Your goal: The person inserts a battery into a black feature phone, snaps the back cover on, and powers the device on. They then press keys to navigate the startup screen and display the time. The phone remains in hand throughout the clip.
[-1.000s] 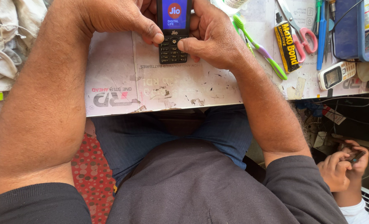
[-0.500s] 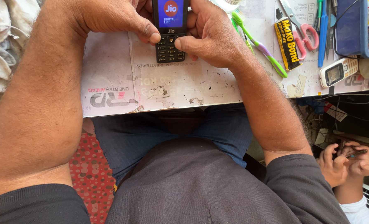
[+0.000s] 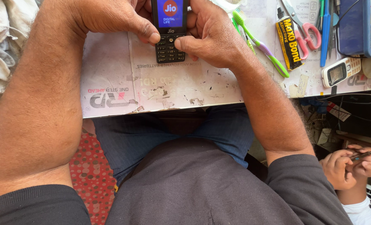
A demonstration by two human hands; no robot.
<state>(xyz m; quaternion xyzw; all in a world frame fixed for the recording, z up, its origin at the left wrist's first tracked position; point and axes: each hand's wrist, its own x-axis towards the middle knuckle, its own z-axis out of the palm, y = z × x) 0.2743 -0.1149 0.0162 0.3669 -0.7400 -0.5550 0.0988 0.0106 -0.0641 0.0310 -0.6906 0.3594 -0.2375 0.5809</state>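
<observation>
Both hands' fingers gripping black keypad phone (image 3: 169,31), L hand (image 3: 110,16), R hand (image 3: 210,35), screen lit

White worktop (image 3: 110,79), scuffed and stained, printed sheet on top. Green-and-purple toothbrush (image 3: 258,41) lying diagonally, just beside a yellow-and-black glue tube (image 3: 289,39). Red-handled scissors (image 3: 306,29) right of tube, touching it. Blue pen (image 3: 325,33) next to scissors. Blue tray (image 3: 358,29) at far right edge. Small white phone (image 3: 339,71) below tray. Crumpled white cloth (image 3: 2,46) at left. Red dotted mat (image 3: 89,175) on floor. Another person's hands (image 3: 348,164) at lower right, holding a small dark device.
</observation>
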